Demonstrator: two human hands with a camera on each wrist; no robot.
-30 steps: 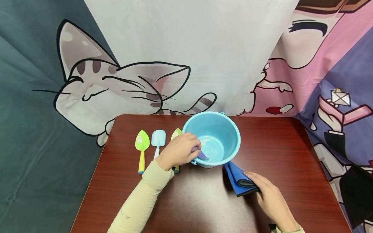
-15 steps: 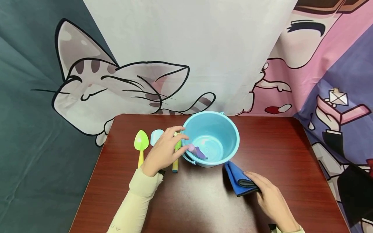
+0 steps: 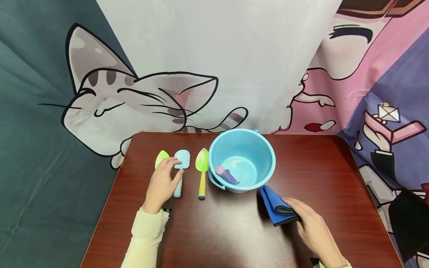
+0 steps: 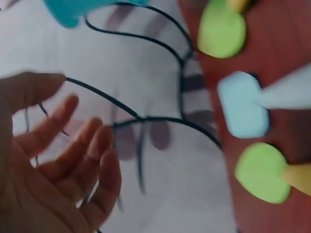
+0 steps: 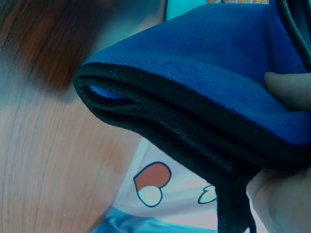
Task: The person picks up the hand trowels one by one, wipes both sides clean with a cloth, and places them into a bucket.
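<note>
My left hand (image 3: 160,188), its fingers loosely bent and holding nothing, hovers over a green toy shovel (image 3: 161,156) with a yellow handle, hiding part of it. Its fingertips overlap a light blue toy shovel (image 3: 183,158). Another green shovel (image 3: 202,163) lies farther right, beside a light blue bucket (image 3: 268,143). Inside the bucket rests a purple piece (image 3: 231,176) with a rounded pink end. To the bucket's front right, my right hand (image 3: 313,227) grips a folded blue cloth (image 3: 273,204) with black edging; the right wrist view shows the cloth (image 5: 184,58) between thumb and fingers.
Everything stands on a dark red-brown wooden table (image 3: 231,230). Behind its back edge hangs a cartoon-printed curtain (image 3: 254,67). The bucket's handle (image 3: 216,180) hangs down on its left side.
My left hand has let go of the purple piece in the bucket and moved left over the shovels. My right hand keeps its grip on the cloth with hardly any motion.
</note>
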